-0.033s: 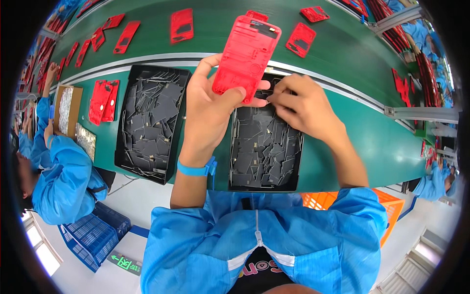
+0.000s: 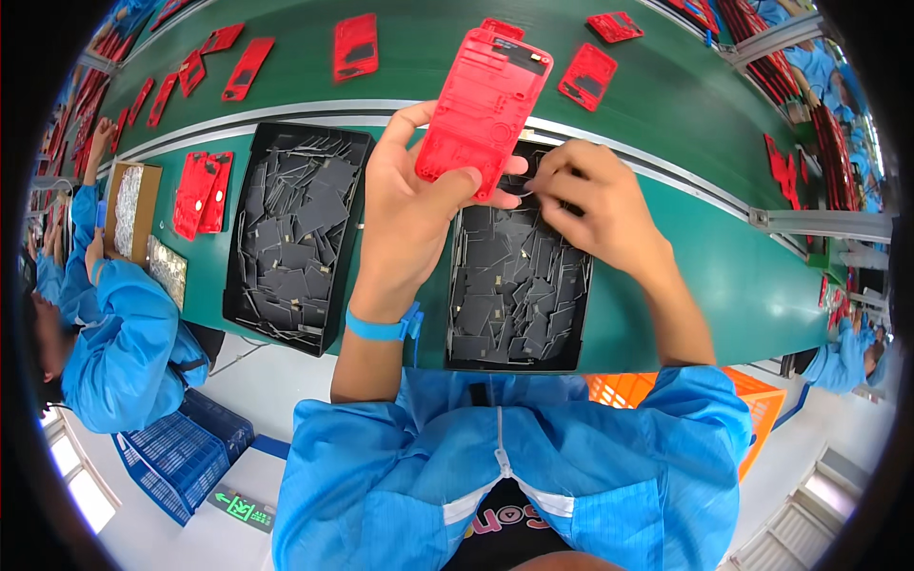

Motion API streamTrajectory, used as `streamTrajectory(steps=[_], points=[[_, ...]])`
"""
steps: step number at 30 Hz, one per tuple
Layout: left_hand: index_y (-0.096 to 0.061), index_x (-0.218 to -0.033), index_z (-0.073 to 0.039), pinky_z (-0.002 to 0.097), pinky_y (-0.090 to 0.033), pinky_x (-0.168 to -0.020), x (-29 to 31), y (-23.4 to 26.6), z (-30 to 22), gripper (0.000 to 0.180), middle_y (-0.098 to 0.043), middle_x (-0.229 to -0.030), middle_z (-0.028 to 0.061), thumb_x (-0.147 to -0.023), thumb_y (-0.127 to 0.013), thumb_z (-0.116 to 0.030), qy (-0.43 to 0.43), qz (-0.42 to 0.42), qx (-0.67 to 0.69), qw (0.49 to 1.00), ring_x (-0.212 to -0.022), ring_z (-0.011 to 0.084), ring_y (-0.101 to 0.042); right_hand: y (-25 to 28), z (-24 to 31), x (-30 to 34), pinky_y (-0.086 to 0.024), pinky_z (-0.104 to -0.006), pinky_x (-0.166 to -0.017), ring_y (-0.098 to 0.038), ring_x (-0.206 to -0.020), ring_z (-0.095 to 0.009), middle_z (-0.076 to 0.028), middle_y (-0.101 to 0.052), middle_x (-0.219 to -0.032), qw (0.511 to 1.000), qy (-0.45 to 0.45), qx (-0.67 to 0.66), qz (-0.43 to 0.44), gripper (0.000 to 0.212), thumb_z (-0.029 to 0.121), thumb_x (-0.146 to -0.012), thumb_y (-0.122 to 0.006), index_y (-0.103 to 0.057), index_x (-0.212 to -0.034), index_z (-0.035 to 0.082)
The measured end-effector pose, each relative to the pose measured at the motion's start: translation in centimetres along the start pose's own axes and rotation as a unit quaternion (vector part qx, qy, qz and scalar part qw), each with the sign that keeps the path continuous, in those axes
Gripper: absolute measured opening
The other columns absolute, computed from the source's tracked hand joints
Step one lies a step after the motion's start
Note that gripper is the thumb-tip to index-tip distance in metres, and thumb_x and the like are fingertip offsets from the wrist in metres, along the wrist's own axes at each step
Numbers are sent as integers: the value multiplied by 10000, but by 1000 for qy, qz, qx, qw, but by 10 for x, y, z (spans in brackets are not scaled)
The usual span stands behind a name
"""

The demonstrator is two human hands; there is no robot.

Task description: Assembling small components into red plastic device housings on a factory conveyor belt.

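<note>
My left hand [image 2: 405, 205] holds a red phone back cover [image 2: 484, 105] up over the bench, its moulded inner side facing me and a dark strip at its top end. The thumb presses on the lower end, with fingers behind it. Close by on the right, my right hand [image 2: 600, 195] has thumb and fingers pinched together above the far end of a black tray [image 2: 514, 365]. Whatever lies in that pinch is too small to name. Thin dark grey rectangular pieces [image 2: 476, 319] fill the tray.
A second black tray [image 2: 356, 167] of similar pieces stands to the left, beside stacked red covers [image 2: 202, 195]. More red covers lie on the green conveyor [image 2: 419, 57] beyond a metal rail. At left sits a co-worker in blue [image 2: 124, 352]. An orange crate [image 2: 762, 404] is at lower right.
My right hand's pinched fingertips have shifted slightly right and away from the red cover. My left hand and the cover stay almost where they were.
</note>
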State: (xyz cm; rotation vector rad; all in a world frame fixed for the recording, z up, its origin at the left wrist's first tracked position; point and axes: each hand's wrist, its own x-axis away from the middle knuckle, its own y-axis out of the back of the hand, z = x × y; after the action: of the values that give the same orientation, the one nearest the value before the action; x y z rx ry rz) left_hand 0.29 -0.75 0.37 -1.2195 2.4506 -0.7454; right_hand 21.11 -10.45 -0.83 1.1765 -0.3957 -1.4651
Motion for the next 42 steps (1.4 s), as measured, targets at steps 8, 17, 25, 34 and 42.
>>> streamTrajectory(steps=[8, 17, 25, 34, 42], points=[[-474, -1332, 14, 331, -602, -632, -1, -2, 2, 423, -710, -1120, 199, -945, -645, 2, -1, -28, -51, 998, -918, 263, -748, 9, 13, 6, -429, -245, -699, -557, -786, -89, -13, -659, -900, 902, -234, -350, -93, 118, -71, -859, -720, -714, -962, -12], [-616, -1225, 9, 253, -569, -770, 0, -9, 9, 330, -730, -1065, 113, -911, -717, 14, -138, -125, -280, 942, -930, 142, -713, 22, 26, -2, -483, -249, -615, -649, -711, -139, -61, -681, -871, 776, -315, -521, -168, 139, -34, -909, -695, -667, -1045, -35], [-663, -1146, 30, 511, -608, -919, -5, 3, 16, 211, -711, -1131, 163, -984, -581, -78, 16, -72, 9, 997, -1064, 292, -712, 10, 38, -5, -548, -240, -725, -698, -820, -113, -86, -735, -978, 884, -209, -378, -181, 190, -81, -893, -717, -727, -1073, -22], [-601, -1219, 60, 424, -595, -922, -2, 6, 9, 259, -699, -1175, 159, -972, -582, -18, 59, -1, 142, 988, -1090, 250, -699, 5, 51, -16, -549, -214, -663, -723, -849, -123, -107, -702, -1093, 881, -226, -387, -154, 166, -69, -903, -716, -732, -1066, -41], [-556, -1343, 97, 311, -560, -950, 2, -8, 14, 384, -701, -1215, 170, -965, -612, 59, -5, -11, -13, 1000, -1102, 184, -680, 8, 61, -22, -525, -196, -598, -745, -776, -125, -91, -750, -863, 848, -307, -377, -211, 125, -53, -921, -710, -731, -1044, -41]])
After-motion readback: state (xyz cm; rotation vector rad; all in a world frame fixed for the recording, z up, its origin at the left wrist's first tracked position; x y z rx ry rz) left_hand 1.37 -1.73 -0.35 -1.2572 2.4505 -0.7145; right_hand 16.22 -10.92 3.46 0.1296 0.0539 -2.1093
